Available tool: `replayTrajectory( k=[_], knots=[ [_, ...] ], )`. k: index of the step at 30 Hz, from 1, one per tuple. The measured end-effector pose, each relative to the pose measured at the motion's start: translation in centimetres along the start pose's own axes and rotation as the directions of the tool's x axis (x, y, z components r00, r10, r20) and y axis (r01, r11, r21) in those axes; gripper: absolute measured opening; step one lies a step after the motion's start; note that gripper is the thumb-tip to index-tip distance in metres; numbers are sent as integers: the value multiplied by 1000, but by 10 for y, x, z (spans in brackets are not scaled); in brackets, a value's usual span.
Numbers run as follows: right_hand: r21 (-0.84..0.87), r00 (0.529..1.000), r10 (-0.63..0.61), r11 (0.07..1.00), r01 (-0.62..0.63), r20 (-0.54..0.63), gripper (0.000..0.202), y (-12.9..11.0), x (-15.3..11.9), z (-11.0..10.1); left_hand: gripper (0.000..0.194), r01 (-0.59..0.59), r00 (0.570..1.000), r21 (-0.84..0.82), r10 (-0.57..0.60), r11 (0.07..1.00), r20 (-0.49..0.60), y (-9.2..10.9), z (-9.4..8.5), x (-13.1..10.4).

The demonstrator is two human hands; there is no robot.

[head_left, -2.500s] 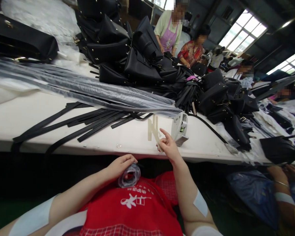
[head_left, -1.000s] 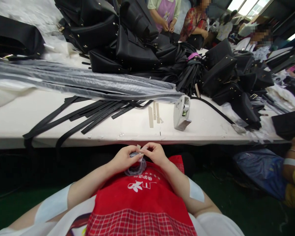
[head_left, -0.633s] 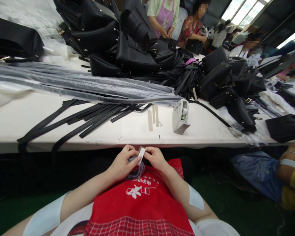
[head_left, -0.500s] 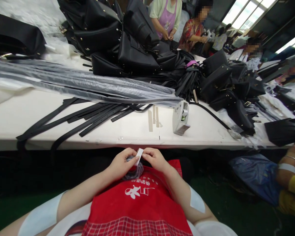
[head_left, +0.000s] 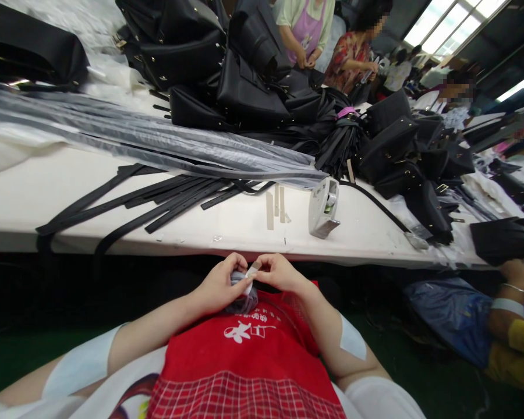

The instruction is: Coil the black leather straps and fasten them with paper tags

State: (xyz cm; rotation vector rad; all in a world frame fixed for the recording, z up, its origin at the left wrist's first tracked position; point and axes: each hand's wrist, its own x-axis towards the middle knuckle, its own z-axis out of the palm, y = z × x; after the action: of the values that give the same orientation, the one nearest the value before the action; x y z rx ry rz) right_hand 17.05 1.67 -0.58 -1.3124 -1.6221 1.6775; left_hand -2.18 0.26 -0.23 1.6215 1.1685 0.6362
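Observation:
Close to my lap, my left hand (head_left: 225, 283) is closed on a coiled grey plastic-wrapped bundle (head_left: 245, 301), its thumb pressing a small white strip (head_left: 250, 281) at the top of the coil. My right hand (head_left: 278, 272) pinches the upper end of that strip, where a brownish-grey piece shows between the fingers. The two hands nearly touch, just off the table's front edge and above my red apron (head_left: 253, 361).
On the white table (head_left: 227, 227) stand a tape dispenser (head_left: 325, 208), beige strips (head_left: 269, 210), black straps (head_left: 174, 201) and long plastic-wrapped straps (head_left: 157, 139). Black bags (head_left: 248, 87) pile up behind. A person's hands (head_left: 517, 274) are at the right edge; others work at the back.
My right hand has tilted and risen slightly at the strip, whose upper end now shows brownish-grey. The view has shifted a little, and both hands stay together at the coil.

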Motion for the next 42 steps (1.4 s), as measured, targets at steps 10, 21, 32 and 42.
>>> replayTrajectory(
  k=[10,21,32,42],
  knots=[
    [-746,867,-489,544,384,90,55,-7,-33,19,34,442,888,-544,-262,713,378,-2,-30,20],
    [-510,419,-408,844,-166,-811,32,-9,-33,-130,44,434,899,-570,-288,698,332,-3,-14,28],
    [-323,373,-273,943,-77,-887,30,20,-20,-177,51,411,906,-568,-249,713,343,-14,11,26],
    [-41,542,-13,998,-39,-841,37,39,-45,-117,50,284,958,-590,-203,756,202,4,9,35]
  ],
)
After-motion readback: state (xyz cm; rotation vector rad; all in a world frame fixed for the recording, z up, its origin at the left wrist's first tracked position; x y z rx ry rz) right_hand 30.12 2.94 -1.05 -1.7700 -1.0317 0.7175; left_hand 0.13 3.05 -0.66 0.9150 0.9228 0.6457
